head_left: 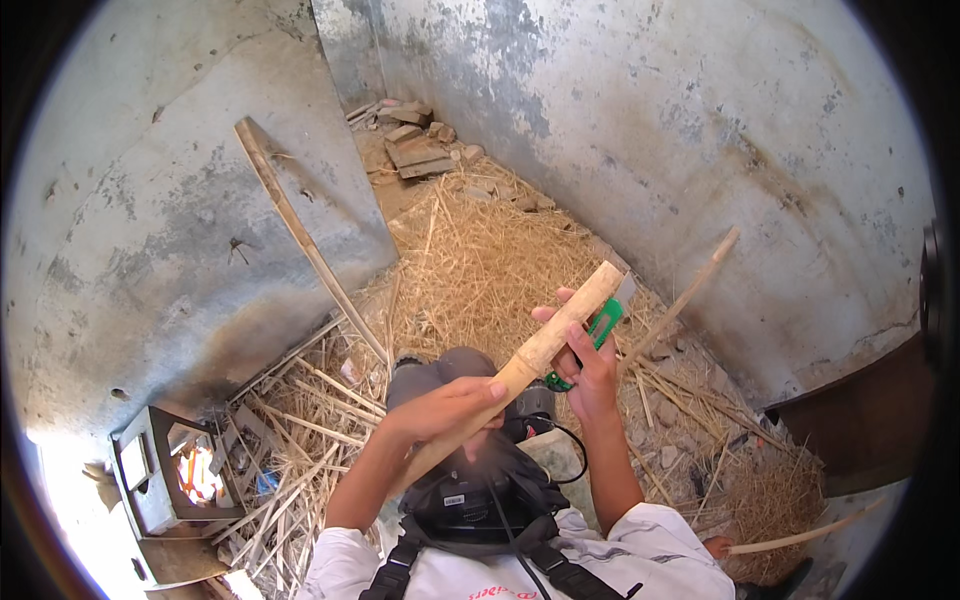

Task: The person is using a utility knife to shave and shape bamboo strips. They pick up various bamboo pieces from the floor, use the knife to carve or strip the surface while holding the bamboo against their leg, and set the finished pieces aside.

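Note:
A pale bamboo pole (540, 350) slants across my lap, its cut end up and to the right. My left hand (450, 408) is closed round its lower part, thumb on top. Higher up, my right hand (592, 372) grips a green utility knife (604, 322) whose blade juts out beside the pole's upper end. The fingers and thumb of that hand also rest against the bamboo. Whether the blade touches the bamboo I cannot tell. The pole's lower end is partly hidden by my left forearm.
Straw (490, 260) and bamboo strips (330, 410) cover the floor. One long pole (300, 225) leans on the left wall, another stick (690, 290) toward the right wall. A metal box (165, 470) stands lower left, bricks (415, 150) at the back. Someone's skin shows beside a strip (800, 538).

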A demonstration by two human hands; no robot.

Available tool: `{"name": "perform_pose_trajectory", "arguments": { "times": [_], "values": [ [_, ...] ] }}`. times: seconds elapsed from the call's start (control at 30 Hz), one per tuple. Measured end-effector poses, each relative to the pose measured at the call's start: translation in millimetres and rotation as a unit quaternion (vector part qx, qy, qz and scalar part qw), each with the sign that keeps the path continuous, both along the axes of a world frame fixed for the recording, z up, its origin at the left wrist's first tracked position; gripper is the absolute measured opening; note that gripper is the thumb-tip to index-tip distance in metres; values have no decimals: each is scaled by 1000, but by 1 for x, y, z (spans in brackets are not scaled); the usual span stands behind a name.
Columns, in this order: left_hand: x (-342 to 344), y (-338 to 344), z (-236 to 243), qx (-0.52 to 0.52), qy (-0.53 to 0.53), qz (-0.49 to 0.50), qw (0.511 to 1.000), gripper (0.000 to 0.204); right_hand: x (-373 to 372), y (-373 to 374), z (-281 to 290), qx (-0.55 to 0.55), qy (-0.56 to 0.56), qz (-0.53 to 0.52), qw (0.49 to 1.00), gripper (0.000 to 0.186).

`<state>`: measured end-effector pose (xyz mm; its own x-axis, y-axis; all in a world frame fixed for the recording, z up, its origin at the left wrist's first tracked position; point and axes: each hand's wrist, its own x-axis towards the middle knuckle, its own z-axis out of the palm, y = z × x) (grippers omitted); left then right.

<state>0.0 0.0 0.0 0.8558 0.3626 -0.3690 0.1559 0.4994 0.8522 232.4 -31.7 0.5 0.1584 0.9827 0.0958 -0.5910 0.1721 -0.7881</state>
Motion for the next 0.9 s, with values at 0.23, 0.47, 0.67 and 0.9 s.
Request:
{"name": "perform_pose_trajectory", "arguments": {
  "times": [0.23, 0.47, 0.67, 0.9],
  "values": [
    [6, -9, -2, 85, 15, 72, 994, 38, -5, 10, -6, 22, -55, -60, 996, 37],
    [3, -26, 2, 342, 149, 156, 914, 42, -17, 21, 6, -24, -115, -34, 992, 38],
    [-4, -34, -24, 307, 132, 242, 911, 48, 5, 27, -25, 87, -362, -93, 924, 38],
    [-19, -30, -13, 163, 116, 266, 943, 48, -1, 8, 9, 171, -595, -34, 785, 28]
  ]
}}
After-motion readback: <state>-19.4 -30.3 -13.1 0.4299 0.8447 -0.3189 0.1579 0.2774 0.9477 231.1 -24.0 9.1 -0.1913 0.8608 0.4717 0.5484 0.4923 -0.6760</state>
